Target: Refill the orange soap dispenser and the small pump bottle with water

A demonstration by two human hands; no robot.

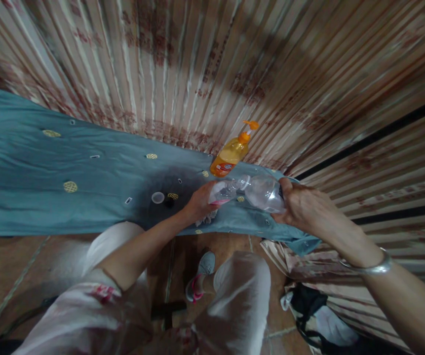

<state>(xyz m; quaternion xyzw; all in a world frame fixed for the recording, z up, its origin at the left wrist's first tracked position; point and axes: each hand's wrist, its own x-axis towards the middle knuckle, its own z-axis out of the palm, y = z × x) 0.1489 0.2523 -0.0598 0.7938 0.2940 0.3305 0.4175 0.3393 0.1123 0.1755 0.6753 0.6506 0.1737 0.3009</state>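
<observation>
My left hand (200, 203) is closed around a small clear plastic bottle (225, 189) with some pink low on its side. In my right hand (303, 204) is a larger clear plastic bottle (264, 192), tilted on its side. The two bottle necks meet between my hands; whether they touch or overlap I cannot tell. Just beyond them stands an orange pump bottle (230, 155) of yellow liquid. A whitish round lid (158, 197) and a small black piece (169, 202) lie left of my left hand. Beneath that hand is a crumpled greyish-white bit (208, 217), partly hidden.
A teal patterned cloth (104, 165) covers the long, narrow surface before me. Behind it hangs a pleated curtain (182, 74), with dark bars (375, 135) crossing at right. A black-and-white bag or cloth bundle (319, 315) sits on the tiled floor (12, 276).
</observation>
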